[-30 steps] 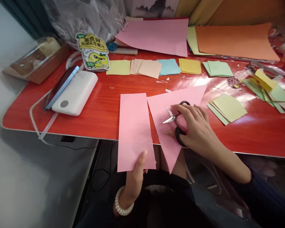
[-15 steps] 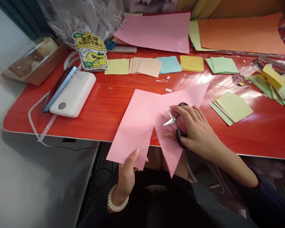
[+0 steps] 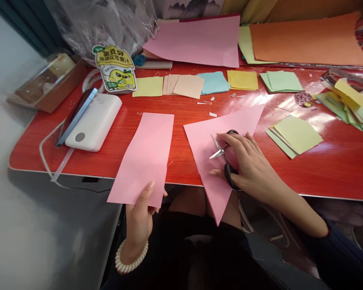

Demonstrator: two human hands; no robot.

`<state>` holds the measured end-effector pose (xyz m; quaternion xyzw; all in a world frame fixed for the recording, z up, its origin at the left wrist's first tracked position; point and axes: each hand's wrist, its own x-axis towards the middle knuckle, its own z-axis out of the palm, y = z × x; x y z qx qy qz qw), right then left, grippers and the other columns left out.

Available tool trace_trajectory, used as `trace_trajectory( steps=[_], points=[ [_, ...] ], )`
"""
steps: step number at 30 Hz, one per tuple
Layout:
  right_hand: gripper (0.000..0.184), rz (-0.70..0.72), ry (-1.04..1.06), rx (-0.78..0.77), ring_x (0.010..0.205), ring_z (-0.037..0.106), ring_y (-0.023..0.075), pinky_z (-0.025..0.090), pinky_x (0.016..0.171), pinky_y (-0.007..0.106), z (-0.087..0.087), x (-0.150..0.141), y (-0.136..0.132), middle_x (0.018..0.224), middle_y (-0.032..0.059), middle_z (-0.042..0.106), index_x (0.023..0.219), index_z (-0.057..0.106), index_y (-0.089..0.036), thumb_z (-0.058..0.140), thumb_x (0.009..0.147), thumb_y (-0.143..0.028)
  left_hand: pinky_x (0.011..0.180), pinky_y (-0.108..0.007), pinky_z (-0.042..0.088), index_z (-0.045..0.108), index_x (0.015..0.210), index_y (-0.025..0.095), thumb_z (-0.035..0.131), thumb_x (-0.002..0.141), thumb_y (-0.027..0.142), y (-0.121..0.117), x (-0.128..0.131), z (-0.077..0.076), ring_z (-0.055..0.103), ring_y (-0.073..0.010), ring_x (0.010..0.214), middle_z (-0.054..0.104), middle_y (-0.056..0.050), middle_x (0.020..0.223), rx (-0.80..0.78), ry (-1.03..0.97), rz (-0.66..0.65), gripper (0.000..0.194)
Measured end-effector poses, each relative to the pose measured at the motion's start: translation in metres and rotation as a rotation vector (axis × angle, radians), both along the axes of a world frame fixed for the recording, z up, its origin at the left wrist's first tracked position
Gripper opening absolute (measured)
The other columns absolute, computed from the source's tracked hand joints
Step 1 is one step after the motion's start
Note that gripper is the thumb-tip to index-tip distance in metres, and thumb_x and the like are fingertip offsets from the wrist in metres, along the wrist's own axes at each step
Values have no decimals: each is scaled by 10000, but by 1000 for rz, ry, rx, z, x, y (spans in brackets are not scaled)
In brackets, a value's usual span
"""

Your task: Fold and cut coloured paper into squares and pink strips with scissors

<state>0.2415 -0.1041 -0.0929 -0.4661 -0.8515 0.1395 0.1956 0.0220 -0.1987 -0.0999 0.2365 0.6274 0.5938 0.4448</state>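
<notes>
My left hand [image 3: 140,213] pinches the lower end of a long pink paper strip [image 3: 147,157] between thumb and fingers, over the table's front edge. To its right lies a separate pink paper piece [image 3: 196,137] with a pointed end hanging past the edge. My right hand [image 3: 251,165] rests over that piece with its fingers through the black handles of a pair of scissors [image 3: 220,152]. The blades are spread apart and point left, with no paper between them that I can see. A red gap of tabletop separates the two pink pieces.
Behind lies a row of small paper stacks: yellow-green [image 3: 147,86], peach [image 3: 184,85], blue [image 3: 213,82], yellow [image 3: 242,79], green [image 3: 281,81]. Another pale green stack [image 3: 298,135] is at right. Large pink [image 3: 196,42] and orange sheets [image 3: 308,40] lie at the back. A white power bank [image 3: 93,123] sits left.
My left hand has moved left with the pink strip, drawing it away from the other pink piece. My right hand and the scissors have stayed nearly in place.
</notes>
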Motion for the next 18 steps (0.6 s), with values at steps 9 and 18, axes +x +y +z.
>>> trace_trajectory(
  steps=[9, 18],
  points=[
    [438, -249, 615, -188, 1176, 497, 215, 369, 1028, 404, 5, 15, -3, 1260, 94, 535, 1309, 391, -239, 519, 899, -323, 318, -229, 207, 636, 524, 139, 165, 804, 747, 1, -25, 7, 341, -93, 268, 415, -31, 300, -163, -37, -540, 819],
    [305, -321, 902, -112, 778, 634, 170, 489, 751, 335, 7, 12, -10, 839, 20, 643, 1110, 592, -209, 642, 817, -279, 910, -427, 473, 645, 1042, 173, 558, 835, 251, -27, -5, 1, 610, -252, 1025, 686, -92, 1003, 576, 1034, -780, 239]
  ],
)
